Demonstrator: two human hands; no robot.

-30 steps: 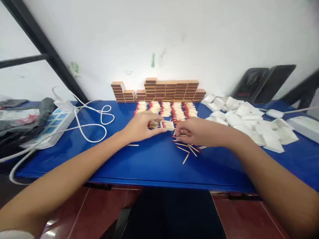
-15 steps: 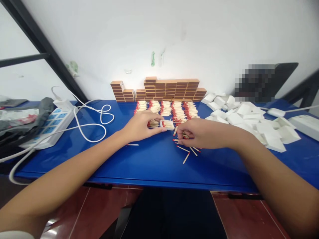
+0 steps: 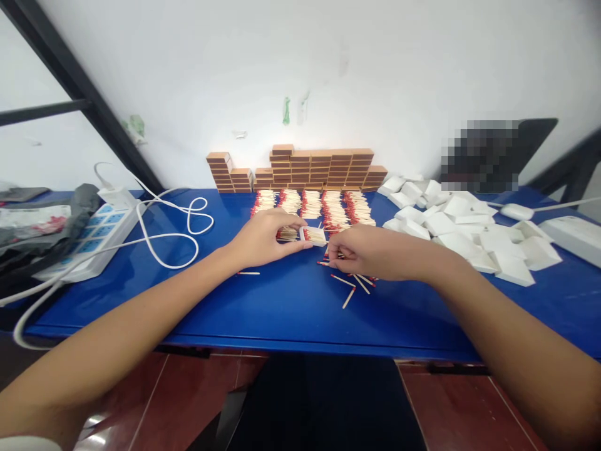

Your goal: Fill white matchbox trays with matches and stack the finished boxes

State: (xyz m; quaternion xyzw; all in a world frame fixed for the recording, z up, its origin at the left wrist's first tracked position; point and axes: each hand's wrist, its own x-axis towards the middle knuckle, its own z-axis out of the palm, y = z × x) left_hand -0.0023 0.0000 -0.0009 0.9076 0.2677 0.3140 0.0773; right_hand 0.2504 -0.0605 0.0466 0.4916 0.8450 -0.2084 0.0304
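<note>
My left hand point(image 3: 263, 237) grips a small white matchbox tray point(image 3: 315, 243) between thumb and fingers, low over the table. Red-headed matches lie inside that tray. Just to its right, my right hand point(image 3: 373, 250) is closed in a pinch at a loose pile of matches, and a match point(image 3: 323, 263) pokes out by its fingertips. How many it grips is hidden behind the fingers. Scattered matches point(image 3: 344, 280) lie below the right hand. Beyond both hands, matches point(image 3: 334, 210) are heaped in several rows, and a few more show behind the left fingers.
Brown matchboxes point(image 3: 310, 168) are stacked along the wall behind the rows. White empty trays point(image 3: 462, 228) pile up at the right, near a white adapter point(image 3: 516, 212). At the left are a power strip point(image 3: 101, 235) and a looping white cable point(image 3: 151, 235). One match point(image 3: 248, 273) lies below the left wrist.
The right hand has shifted very slightly and its fingertips have drawn closer together at the matches. The left hand holds the tray much as before.
</note>
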